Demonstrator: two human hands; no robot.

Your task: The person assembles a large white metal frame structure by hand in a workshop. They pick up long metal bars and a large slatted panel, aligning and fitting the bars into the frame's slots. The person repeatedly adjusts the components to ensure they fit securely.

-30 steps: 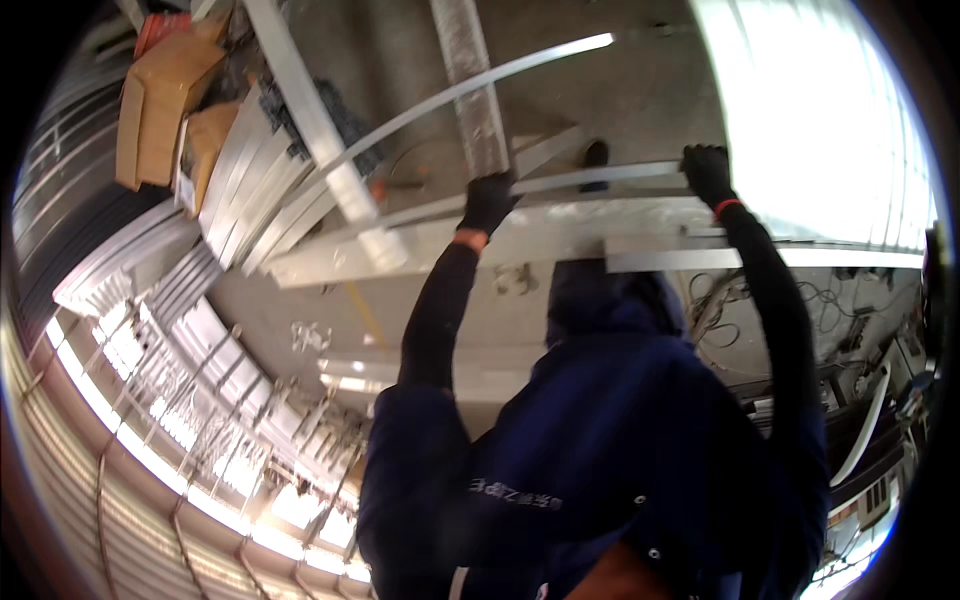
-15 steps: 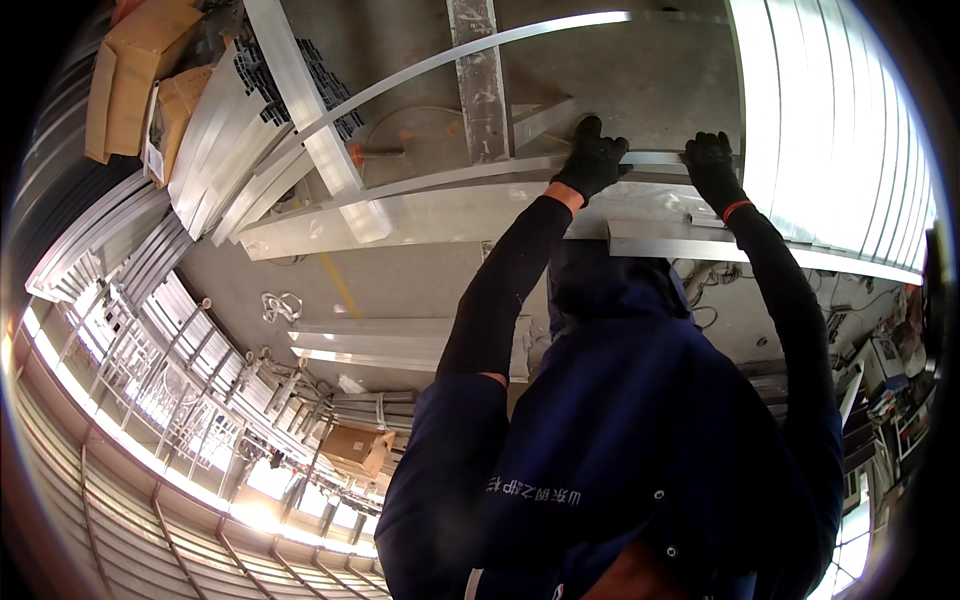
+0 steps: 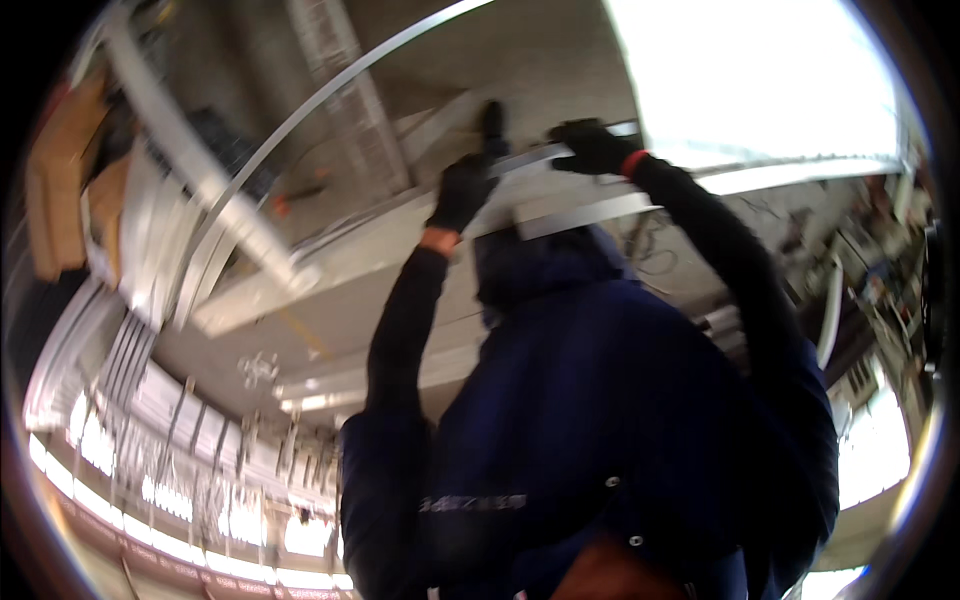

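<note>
Holding a metal strip point(image 3: 530, 160) along a pale beam point(image 3: 370, 243).
Closed around the strip with the left hand point(image 3: 464, 195); laid over it farther right with the right hand point(image 3: 598, 147), too blurred to tell whether gripping or only touching. Seen slanting between both hands, just beyond the beam, with a short end showing past the right hand, near a bright white panel point(image 3: 760, 80). Just beyond the left hand: a dark shoe point(image 3: 492, 120).

The strip point(image 3: 533, 158) looks smooth, glossy metal, the jacket point(image 3: 590, 400) matt cloth, the box point(image 3: 58, 185) cardboard.
</note>
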